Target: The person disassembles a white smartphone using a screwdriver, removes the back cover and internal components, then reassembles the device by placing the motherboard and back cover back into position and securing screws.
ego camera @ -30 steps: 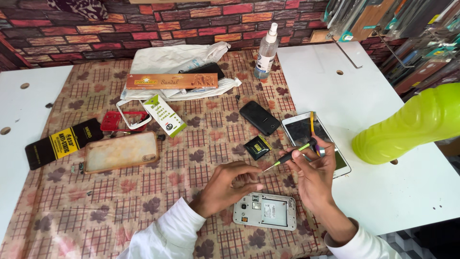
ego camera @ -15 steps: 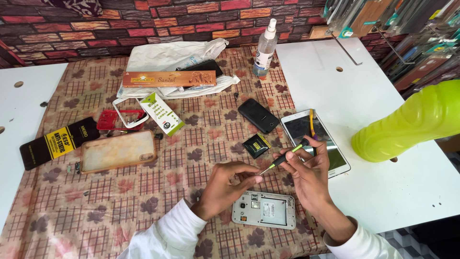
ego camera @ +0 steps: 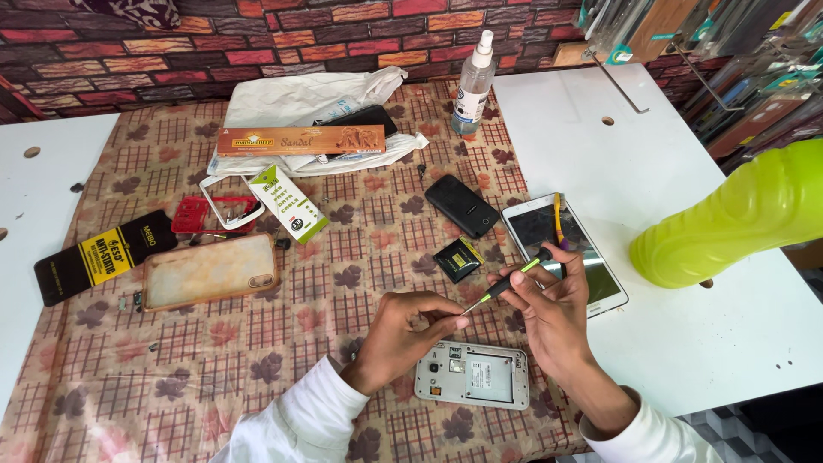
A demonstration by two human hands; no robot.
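My right hand (ego camera: 550, 310) holds a small screwdriver (ego camera: 513, 279) with a green and black handle, tip pointing left and down. My left hand (ego camera: 410, 330) pinches its fingertips at the screwdriver's tip, above the patterned cloth. Below both hands lies an opened white phone (ego camera: 472, 375) with its back cover off. A small black battery (ego camera: 457, 259) rests just above my hands. A white smartphone (ego camera: 564, 254) lies face up at the right, with a yellow tool (ego camera: 558, 219) on its screen.
A black phone (ego camera: 461, 206) lies behind the battery. At the left are a clear phone case (ego camera: 210, 270), a black packet (ego camera: 103, 255), a red frame (ego camera: 204, 214) and a slim green-white box (ego camera: 288, 203). A spray bottle (ego camera: 473, 83) stands at the back, a lime-green bottle (ego camera: 733, 223) at the right.
My hands stay close together with the screwdriver between them. The view has shifted slightly; nothing on the table has moved.
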